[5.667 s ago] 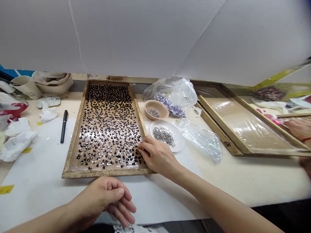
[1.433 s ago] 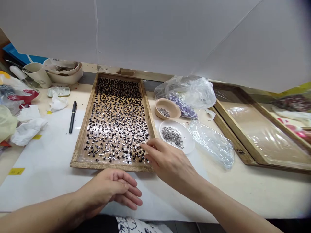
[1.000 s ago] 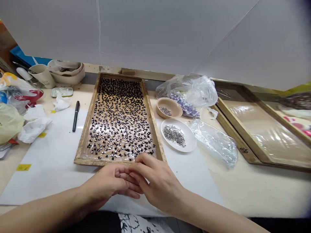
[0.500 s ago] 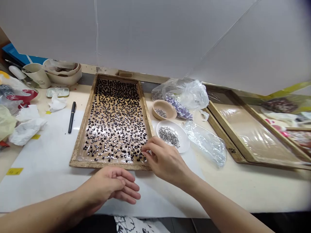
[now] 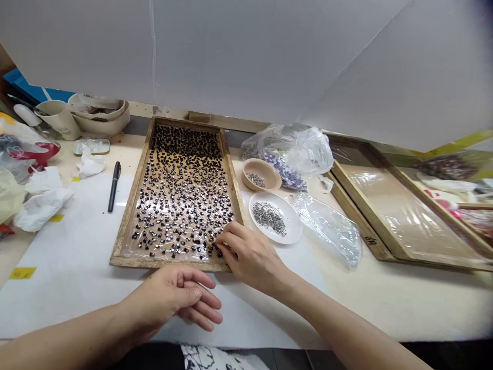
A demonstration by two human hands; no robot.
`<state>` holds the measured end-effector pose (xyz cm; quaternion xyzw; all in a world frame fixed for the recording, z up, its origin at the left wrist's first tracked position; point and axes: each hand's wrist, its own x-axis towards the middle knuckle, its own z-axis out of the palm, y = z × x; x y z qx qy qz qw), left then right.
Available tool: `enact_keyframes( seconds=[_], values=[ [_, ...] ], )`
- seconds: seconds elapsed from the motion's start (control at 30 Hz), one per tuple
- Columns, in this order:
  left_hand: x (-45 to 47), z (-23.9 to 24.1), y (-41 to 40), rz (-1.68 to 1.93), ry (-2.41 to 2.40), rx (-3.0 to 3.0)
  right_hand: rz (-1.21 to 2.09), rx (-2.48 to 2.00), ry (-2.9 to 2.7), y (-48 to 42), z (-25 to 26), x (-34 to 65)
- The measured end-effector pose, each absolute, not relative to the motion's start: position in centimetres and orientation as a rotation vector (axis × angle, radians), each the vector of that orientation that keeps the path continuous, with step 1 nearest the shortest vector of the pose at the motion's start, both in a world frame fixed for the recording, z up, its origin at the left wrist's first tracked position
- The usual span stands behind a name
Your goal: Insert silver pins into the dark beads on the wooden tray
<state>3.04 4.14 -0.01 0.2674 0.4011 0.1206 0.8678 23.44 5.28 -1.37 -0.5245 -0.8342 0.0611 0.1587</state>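
A wooden-framed tray (image 5: 126, 226) lined with clear film holds rows of small shiny black pieces (image 5: 185, 198). Over its lower right corner, my right hand (image 5: 246, 254) pinches with thumb and forefinger among the black pieces; whatever sits between the fingertips is too small to make out. My left hand (image 5: 185, 298) rests palm up just below the tray's front edge, fingers spread and nothing in it. Right of the tray are a white plate (image 5: 295, 234) with small silvery metal bits (image 5: 269, 216) and a tan bowl (image 5: 273, 180) holding more of them.
A black pen (image 5: 114, 187) lies left of the tray. Clear plastic bags (image 5: 331, 226) and purple-white pieces (image 5: 290, 174) are at the right, beside another film-covered wooden frame (image 5: 400, 205). Crumpled tissues (image 5: 42, 208), a cup (image 5: 59, 119) and a tub (image 5: 102, 123) stand at the left.
My right hand has shifted slightly left and down along the tray's front rows, uncovering more of the white plate. My left hand has barely moved.
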Motion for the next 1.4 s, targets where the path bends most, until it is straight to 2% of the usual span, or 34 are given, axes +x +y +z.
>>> enact_keyframes(
  seconds=[0.5, 0.7, 0.9, 1.17, 1.4],
  values=[
    [3.1, -0.2, 4.1, 0.244, 0.826, 0.549, 0.201, -1.480, -2.400, 5.7, -1.8, 23.3],
    [3.1, 0.2, 4.4, 0.300, 0.810, 0.477, 0.300, -1.450, -2.317, 4.8, -0.4, 23.6],
    [3.3, 1.1, 4.8, 0.321, 0.668, 0.565, 0.643, -1.289, -2.261, 2.6, 1.5, 21.4],
    [3.4, 0.8, 4.4, 0.373, 0.597, 0.621, 0.575, -1.263, -2.285, 1.5, 0.5, 19.4],
    [3.1, 0.3, 4.2, 0.319, 0.729, 0.565, 0.699, -1.310, -2.113, 2.1, 1.7, 22.4]
  ],
)
